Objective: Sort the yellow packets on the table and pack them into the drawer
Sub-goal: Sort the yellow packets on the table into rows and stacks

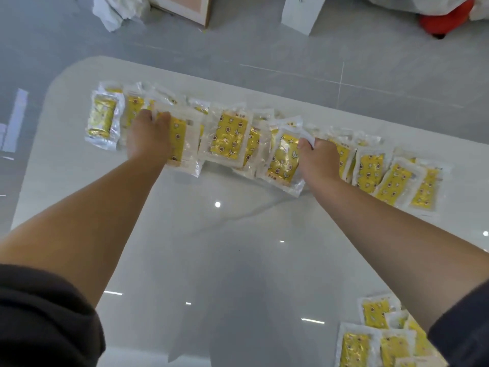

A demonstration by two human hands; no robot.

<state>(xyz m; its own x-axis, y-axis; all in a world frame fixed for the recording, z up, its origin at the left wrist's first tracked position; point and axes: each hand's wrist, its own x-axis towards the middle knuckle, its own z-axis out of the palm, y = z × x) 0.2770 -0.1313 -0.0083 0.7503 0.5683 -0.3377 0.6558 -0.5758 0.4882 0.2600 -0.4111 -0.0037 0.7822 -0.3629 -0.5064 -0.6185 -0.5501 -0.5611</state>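
head: yellow packets (232,136) along far table (211,247) edge

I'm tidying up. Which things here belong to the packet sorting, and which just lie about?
Job: row of yellow packets, packet pile, table, left hand, right hand, each gripping a packet.
Lying about: crumpled white wrapping, red thing, white box.

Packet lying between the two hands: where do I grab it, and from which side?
Pinch the packet by the clear border along its near edge, coming from the near side. It lies flat with neighbours crowding both sides, but that edge faces bare table.
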